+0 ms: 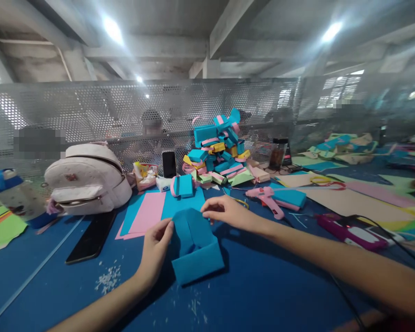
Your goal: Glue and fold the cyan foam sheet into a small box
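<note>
A blue paper box (197, 263) with a raised rounded flap stands slightly turned above the blue table in front of me. My left hand (155, 249) pinches the flap's left edge between thumb and fingers. At the flap's upper right edge, my right hand (224, 212) has its thumb and bent fingers closed on the paper. Behind the box lie pink sheets (148, 212) and blue sheets, with a small finished-looking blue box with a pink strip (182, 186) on them. A pink glue gun (268, 199) lies beyond my right forearm, next to a flat blue paper piece (290, 198).
A tall pile of blue, pink and yellow paper boxes (217, 157) stands at the back against a perforated metal screen (107, 99). Left are a white backpack (90, 180), a bottle (20, 198) and a black phone (91, 237). A purple device (349, 233) with cables lies right.
</note>
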Motion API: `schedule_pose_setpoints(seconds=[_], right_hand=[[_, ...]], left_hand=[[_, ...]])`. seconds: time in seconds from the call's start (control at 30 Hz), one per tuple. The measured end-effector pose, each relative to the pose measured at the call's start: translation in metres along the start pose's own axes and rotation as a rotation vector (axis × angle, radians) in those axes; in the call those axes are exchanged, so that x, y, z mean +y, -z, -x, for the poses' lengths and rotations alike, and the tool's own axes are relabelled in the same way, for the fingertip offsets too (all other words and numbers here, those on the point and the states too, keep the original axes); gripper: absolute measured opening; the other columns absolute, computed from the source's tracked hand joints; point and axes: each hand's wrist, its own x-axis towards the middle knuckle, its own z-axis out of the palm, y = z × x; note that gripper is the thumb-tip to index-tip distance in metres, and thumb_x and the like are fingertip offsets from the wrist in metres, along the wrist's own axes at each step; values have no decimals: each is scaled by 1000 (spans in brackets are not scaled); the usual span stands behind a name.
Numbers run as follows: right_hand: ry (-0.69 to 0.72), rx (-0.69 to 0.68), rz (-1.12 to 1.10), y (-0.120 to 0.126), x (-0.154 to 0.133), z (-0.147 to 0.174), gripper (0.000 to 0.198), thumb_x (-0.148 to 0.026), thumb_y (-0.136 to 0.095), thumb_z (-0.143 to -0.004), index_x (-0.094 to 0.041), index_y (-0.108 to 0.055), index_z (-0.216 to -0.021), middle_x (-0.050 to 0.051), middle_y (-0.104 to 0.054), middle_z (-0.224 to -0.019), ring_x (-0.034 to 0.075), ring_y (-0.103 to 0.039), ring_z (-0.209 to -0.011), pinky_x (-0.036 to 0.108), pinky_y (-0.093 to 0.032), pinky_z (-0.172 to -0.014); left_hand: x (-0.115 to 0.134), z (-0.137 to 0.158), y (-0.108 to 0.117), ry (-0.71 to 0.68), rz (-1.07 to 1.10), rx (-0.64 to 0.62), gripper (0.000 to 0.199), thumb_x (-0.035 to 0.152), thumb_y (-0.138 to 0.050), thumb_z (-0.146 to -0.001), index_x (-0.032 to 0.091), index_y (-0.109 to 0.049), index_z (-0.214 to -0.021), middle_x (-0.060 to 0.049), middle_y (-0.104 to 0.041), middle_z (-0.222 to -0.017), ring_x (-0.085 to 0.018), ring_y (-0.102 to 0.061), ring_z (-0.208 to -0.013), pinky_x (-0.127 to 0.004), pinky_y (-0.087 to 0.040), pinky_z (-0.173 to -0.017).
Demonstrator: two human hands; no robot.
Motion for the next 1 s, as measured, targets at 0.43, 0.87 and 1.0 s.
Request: schedule_pose_setpoints(seconds=[0.43, 0.87, 1.0], right_hand=[[159, 76, 226, -1, -35, 49, 17, -33, -59, -88, -19, -66, -95, 3, -67, -95, 15, -59, -81, 25, -44, -69], [-339, 527, 317, 127, 68, 124, 39, -50, -61, -77, -14, -59, -93, 8, -67, -83, 19, -63, -70, 28, -45, -64], [-411, 441, 266, 121, 80, 103, 37, -41, -67, -73, -11, -63, -94, 4, -65, -66, 16, -59, -55, 26, -43, -56]], left_hand=[[28, 7, -16, -122, -199, -125, 21, 36, -71, -75, 16, -74, -71, -3, -72, -65, -18, -63, -56, -26, -49, -51], [18, -21, -2, -539, -272, -12, 10, 27, -62, -84, 21, -68, -80, -4, -65, -83, -19, -60, -78, -32, -48, -71], [13, -18, -4, -565, -282, -24, 10, 25, -60, -85, 21, -68, -82, -6, -64, -81, -20, -59, -76, -34, -48, -68]])
